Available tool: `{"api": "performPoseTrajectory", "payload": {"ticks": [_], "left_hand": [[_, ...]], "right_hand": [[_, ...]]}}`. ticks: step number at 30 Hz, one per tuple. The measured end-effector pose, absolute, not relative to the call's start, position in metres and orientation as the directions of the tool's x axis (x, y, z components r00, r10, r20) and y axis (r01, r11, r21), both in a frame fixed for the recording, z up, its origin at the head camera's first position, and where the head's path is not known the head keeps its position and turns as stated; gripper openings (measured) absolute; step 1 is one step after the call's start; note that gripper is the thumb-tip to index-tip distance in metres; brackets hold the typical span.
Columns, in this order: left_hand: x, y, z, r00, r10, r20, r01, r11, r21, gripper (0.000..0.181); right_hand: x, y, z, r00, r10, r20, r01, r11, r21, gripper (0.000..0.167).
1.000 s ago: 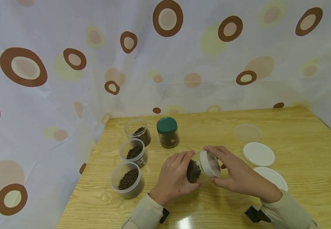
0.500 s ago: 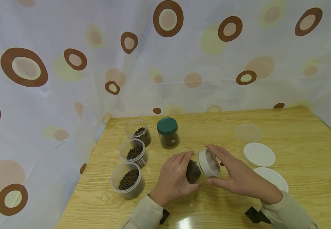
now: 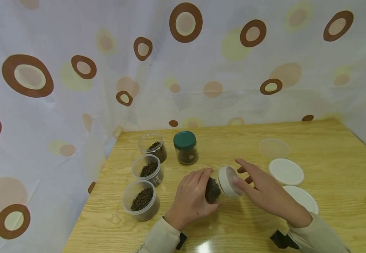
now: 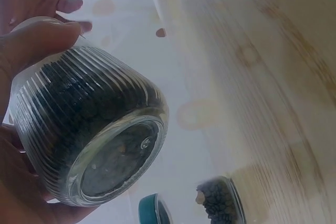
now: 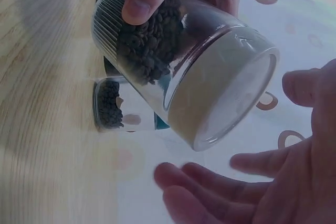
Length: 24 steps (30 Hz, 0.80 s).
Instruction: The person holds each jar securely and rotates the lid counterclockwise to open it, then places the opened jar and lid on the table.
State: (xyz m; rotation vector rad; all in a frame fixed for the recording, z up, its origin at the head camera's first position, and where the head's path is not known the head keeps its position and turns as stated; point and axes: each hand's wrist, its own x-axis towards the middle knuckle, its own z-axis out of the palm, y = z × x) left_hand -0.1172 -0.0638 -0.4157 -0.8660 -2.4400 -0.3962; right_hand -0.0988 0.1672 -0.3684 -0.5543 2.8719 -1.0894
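My left hand (image 3: 193, 194) grips a clear ribbed glass jar (image 4: 94, 103) tilted on its side above the table. Dark bean-like pieces (image 5: 152, 40) fill its lower part. On its mouth sits a white screw lid (image 5: 223, 90) with a see-through top, facing right. Beside that lid is my right hand (image 3: 266, 193), its fingers spread; the right wrist view shows them apart from the lid. Behind the held jar stands another jar with a green lid (image 3: 184, 140), upright and partly filled with dark pieces.
Three clear tubs stand in a row at left: a far tub (image 3: 157, 151), a middle tub (image 3: 157, 174) and a near tub (image 3: 149, 211), all lidless with dark pieces inside. At right lie a translucent lid (image 3: 274, 148) and two white lids (image 3: 286, 171). A patterned curtain (image 3: 202, 102) borders the table.
My right hand has loosened from the white lid, its fingers moving off to the right and spreading. The left hand keeps its grip on the jar, almost in place.
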Motion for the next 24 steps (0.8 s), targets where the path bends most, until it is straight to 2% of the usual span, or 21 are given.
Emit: {"api": "performPoseTrajectory", "payload": {"ticks": [5,12,15,21,24], "left_hand": [[-0.1156,-0.0626,-0.4174,-0.665,0.506,0.549,0.646,0.758,0.084,0.09],[-0.1137,-0.0617,-0.4185,-0.676,0.514,0.527,0.643,0.761,0.083,0.089],[-0.1129,-0.0622,-0.4185,-0.669,0.518,0.533,0.647,0.758,0.077,0.089],[-0.1126,-0.0641,-0.4179,-0.661,0.509,0.551,0.655,0.75,0.094,0.09],[-0.1129,-0.0644,-0.4181,-0.662,0.505,0.554,0.657,0.747,0.105,0.09]], "right_hand": [[-0.1021,0.1623,-0.3691,-0.956,-0.291,-0.044,-0.189,0.723,-0.664,0.062],[-0.1028,0.157,-0.3675,-0.953,-0.272,-0.134,-0.119,0.741,-0.66,0.074],[-0.1021,0.1585,-0.3667,-0.939,-0.325,-0.111,-0.167,0.716,-0.678,0.076],[-0.0985,0.164,-0.3704,-0.88,-0.467,0.087,-0.412,0.659,-0.629,0.069],[-0.0974,0.1659,-0.3719,-0.856,-0.495,0.149,-0.475,0.641,-0.603,0.068]]}}
